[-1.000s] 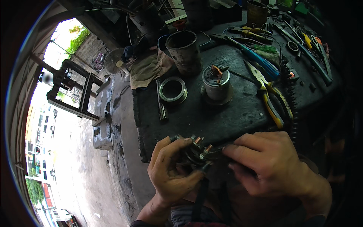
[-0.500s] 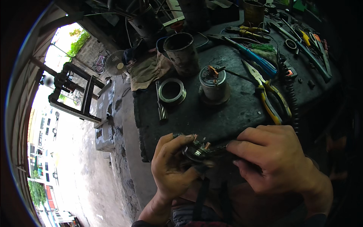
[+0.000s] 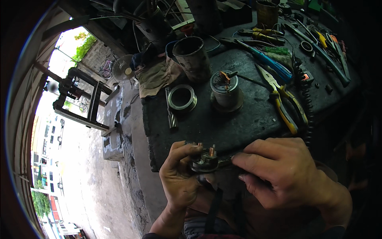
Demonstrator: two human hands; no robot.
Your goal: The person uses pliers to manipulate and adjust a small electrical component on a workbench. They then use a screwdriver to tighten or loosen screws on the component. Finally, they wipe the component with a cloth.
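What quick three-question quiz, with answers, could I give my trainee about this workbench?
1. True or false: the left hand is holding a round part with a threaded stud.
2. Pick one. The pliers nearest the right hand have handles that are: a) red, b) yellow and black, c) white.
3. Fill the gap: the metal rod with a spiral end lies on the ____ side of the metal ring in the picture.

Key: 1. True. 2. b. 3. Left.
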